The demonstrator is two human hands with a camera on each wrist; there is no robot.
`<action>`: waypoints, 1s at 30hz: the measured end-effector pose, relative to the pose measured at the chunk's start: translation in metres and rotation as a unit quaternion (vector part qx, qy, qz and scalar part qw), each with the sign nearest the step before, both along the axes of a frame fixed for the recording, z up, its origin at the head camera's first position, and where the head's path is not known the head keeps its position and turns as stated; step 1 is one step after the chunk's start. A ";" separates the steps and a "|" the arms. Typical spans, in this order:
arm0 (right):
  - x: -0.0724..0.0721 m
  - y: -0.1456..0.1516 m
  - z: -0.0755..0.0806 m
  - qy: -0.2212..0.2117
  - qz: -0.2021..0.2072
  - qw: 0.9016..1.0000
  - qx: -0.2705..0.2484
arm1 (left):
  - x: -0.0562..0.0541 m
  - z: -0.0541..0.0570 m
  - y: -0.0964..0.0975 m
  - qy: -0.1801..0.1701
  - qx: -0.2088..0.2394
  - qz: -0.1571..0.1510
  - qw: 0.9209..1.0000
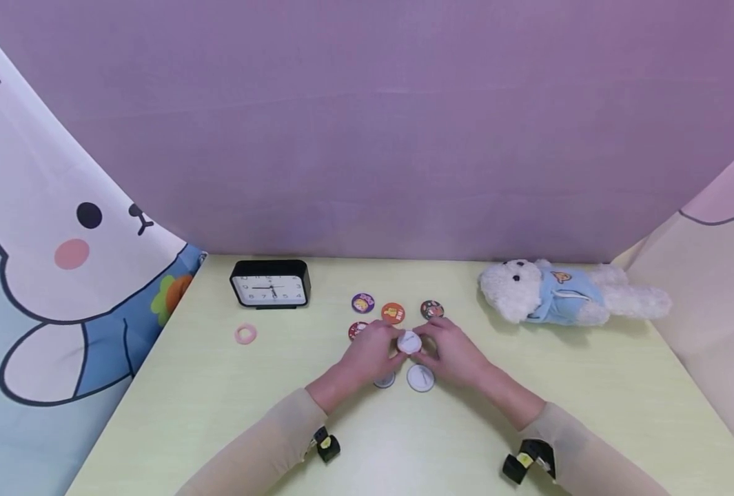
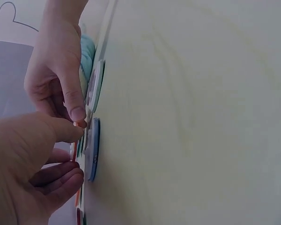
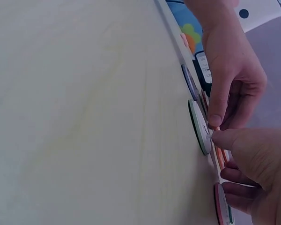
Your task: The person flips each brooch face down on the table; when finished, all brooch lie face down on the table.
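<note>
Left hand (image 1: pixel 371 353) and right hand (image 1: pixel 456 353) are pinching a white disc (image 1: pixel 409 342)
A clock (image 1: pixel 271 288) is showing numerals, 9 and 3 included; an orange badge (image 1: pixel 393 313) is lying near, print unreadable.

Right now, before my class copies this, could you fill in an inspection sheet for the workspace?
Surface: pale yellow table, no spill seen.
Job's things: one white-faced disc, held; at least two loose white discs and four coloured discs on the table.
Clutter: clock standing, pink ring, soft toy lying down.
Hands: left hand and right hand both pinch the white-faced disc.
Cables: nothing seen.
Surroundings: purple backdrop, cartoon-print cloth.
</note>
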State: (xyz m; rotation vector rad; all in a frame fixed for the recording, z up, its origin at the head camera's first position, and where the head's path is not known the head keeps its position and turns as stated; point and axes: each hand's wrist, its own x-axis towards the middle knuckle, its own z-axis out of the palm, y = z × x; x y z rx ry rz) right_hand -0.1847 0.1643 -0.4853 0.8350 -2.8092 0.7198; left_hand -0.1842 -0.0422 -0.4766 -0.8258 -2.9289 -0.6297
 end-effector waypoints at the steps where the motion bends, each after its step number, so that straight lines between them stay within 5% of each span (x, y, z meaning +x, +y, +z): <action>1: 0.000 0.000 0.000 -0.003 -0.001 1.000 0.001 | 0.000 -0.001 0.000 0.001 -0.002 -0.002 1.000; 20: -0.003 -0.001 -0.001 0.006 -0.008 1.000 0.024 | -0.004 0.000 0.002 -0.023 -0.003 0.013 1.000; 30: -0.006 -0.016 0.010 0.011 0.002 1.000 -0.004 | -0.011 0.007 -0.029 -0.006 0.032 0.035 0.999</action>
